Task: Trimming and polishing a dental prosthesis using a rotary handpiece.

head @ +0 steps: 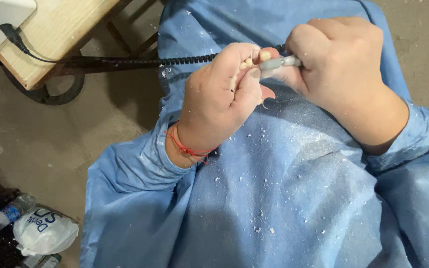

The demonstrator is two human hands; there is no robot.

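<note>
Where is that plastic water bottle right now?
In the head view, the bottle lies on its side at the lower left on the floor, just left of a white plastic bag, well away from both hands.

Lap of blue gown (294, 198) open below; coiled cord (175, 60) bars upper left.

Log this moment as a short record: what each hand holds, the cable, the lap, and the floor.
Left hand: pinches a small pale workpiece, red string on wrist
Right hand: grips a grey rotary handpiece, tip at the workpiece
Cable: black coiled cord runs left toward the wooden bench
Lap: blue gown speckled with white chips
Floor: plastic bottle, white bag
</note>
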